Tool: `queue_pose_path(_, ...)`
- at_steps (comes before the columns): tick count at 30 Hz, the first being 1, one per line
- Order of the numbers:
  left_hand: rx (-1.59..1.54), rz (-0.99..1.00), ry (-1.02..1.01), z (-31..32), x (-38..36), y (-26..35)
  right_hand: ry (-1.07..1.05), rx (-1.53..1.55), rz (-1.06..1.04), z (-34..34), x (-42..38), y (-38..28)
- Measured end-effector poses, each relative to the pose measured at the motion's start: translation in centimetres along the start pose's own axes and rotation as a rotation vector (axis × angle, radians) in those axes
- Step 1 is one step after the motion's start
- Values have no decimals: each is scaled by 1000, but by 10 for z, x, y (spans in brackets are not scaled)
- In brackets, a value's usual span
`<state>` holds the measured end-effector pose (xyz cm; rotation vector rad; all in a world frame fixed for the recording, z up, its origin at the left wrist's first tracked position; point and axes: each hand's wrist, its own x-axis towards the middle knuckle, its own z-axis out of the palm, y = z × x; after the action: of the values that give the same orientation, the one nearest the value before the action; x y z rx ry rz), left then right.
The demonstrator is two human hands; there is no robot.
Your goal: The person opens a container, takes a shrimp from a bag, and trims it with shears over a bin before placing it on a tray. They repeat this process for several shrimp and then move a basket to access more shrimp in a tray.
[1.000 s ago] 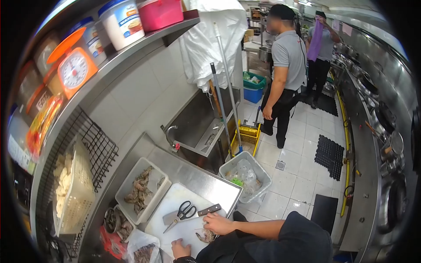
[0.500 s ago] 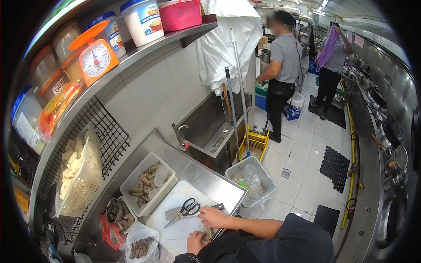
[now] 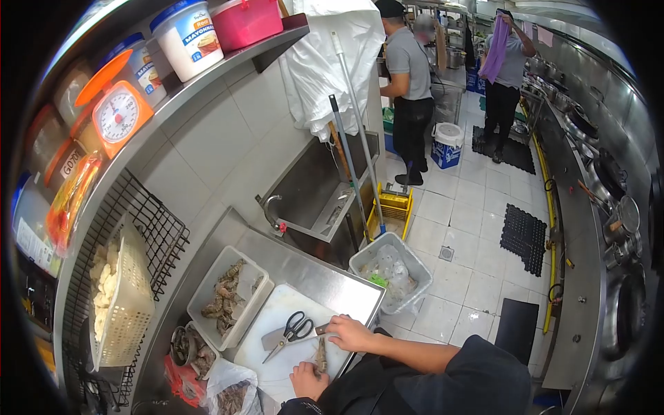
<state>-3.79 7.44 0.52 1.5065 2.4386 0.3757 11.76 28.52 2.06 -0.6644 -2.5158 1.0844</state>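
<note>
Left grip [image 3: 308, 380] against shrimp [image 3: 321, 356], right grip [image 3: 348, 333] nearby, holds unclear | tub [image 3: 250, 312]: more shrimp [image 3: 223, 304] | basket [image 3: 135, 315]: pale pieces [image 3: 104, 283]

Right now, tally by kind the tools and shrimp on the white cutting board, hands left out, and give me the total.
Scissors: 1
Knife, lying partly under the scissors: 1
Shrimp: 1
Total on the cutting board: 3
</note>
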Motion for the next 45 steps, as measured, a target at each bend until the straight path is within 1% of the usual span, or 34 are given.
queue_pose_path(1, -43, -25, 55, 1, -1, -4, 19, 14, 10, -2, -5, 1)
queue_pose_path(2, -43, -24, 54, 0, -2, -11, 20, 15, 11, 0, -10, 4)
queue_pose_path(4, -94, -160, 22, -10, 2, -19, 15, 34, 6, 5, -15, 7)
queue_pose_path(6, -96, -152, 67, -16, 6, -19, 3, 42, 18, 8, -12, 5)
queue_pose_path(8, -23, -110, 118, -20, 16, -9, -30, 56, 32, 13, -8, 0)
queue_pose_path(11, -42, -8, 71, -6, 37, -15, -2, 72, -83, 24, 6, 0)
queue_pose_path(12, -72, -39, 70, -3, 40, -15, -8, 69, -52, 21, 10, -6)
queue_pose_path(13, -123, -88, 107, 1, 40, -20, 40, 38, -81, 27, 14, -2)
queue_pose_path(14, -180, -130, 138, 0, 40, -29, 38, 12, -54, 24, 17, -3)
queue_pose_path(15, -230, -219, 124, -7, 39, -38, 48, 27, -46, 20, 23, 0)
queue_pose_path(16, -360, -321, 190, -12, 33, -51, 66, 91, -33, 17, 25, 8)
queue_pose_path(17, -390, -342, 306, -20, 25, -70, 118, 88, -2, 11, 27, 10)
queue_pose_path(18, -748, -506, 215, -49, 12, -83, 222, 96, 11, 13, 25, 22)
queue_pose_path(19, -955, -459, 389, -83, -10, -79, 162, 206, 306, -15, 24, -6)
queue_pose_path(20, -1037, -441, 550, -116, -30, -83, 291, 52, 24, -13, 25, 15)
queue_pose_path(21, -1064, -440, 704, -145, -46, -96, 237, 30, 111, -20, 23, 16)
queue_pose_path(22, -1090, -422, 849, -189, -60, -80, 200, -3, 187, -29, 26, 11)
queue_pose_path(24, -1089, -272, 1042, -243, -92, -90, 145, 3, 198, -29, 23, 16)
queue_pose_path(26, -1088, -203, 1141, -269, -117, -108, 60, 9, 212, -17, 26, 24)
queue_pose_path(27, -1116, -233, 1181, -277, -116, -100, 24, -14, 133, -12, 30, 17)
queue_pose_path(28, -1128, -218, 1205, -272, -116, -99, -3, -38, 55, -5, 36, 7)
queue_pose_path(30, -1208, -322, 1060, -251, -107, -102, -10, -130, -141, 18, 59, -4)
queue_pose_path(31, -1312, -336, 1023, -232, -96, -98, -112, -228, -207, 32, 79, -2)
queue_pose_path(32, -1418, -331, 962, -204, -89, -97, -48, -230, -368, 54, 98, 11)
queue_pose_path(33, -1665, -398, 874, -167, -92, -106, -100, -218, -429, 59, 111, -2)
queue_pose_path(34, -1914, -477, 829, -147, -90, -95, -143, -291, -428, 65, 126, -10)
queue_pose_path(35, -1989, -621, 836, -131, -86, -84, -257, -463, -366, 67, 137, -22)
queue_pose_path(36, -2001, -635, 833, -110, -85, -85, -299, -553, -349, 85, 146, -13)
queue_pose_path(38, -1963, -673, 708, -110, -84, -71, -328, -552, -353, 85, 148, -16)
queue_pose_path(39, -1958, -632, 688, -117, -81, -74, -354, -555, -375, 83, 151, -16)
queue_pose_path(40, -1889, -603, 719, -125, -79, -73, -323, -567, -371, 74, 153, -22)
queue_pose_path(42, -1755, -551, 757, -145, -68, -75, -436, -552, -381, 65, 157, -30)
queue_pose_path(43, -1707, -515, 764, -155, -61, -80, -410, -557, -376, 62, 159, -31)
queue_pose_path(45, -1634, -430, 773, -174, -45, -79, -473, -631, -491, 55, 162, -26)
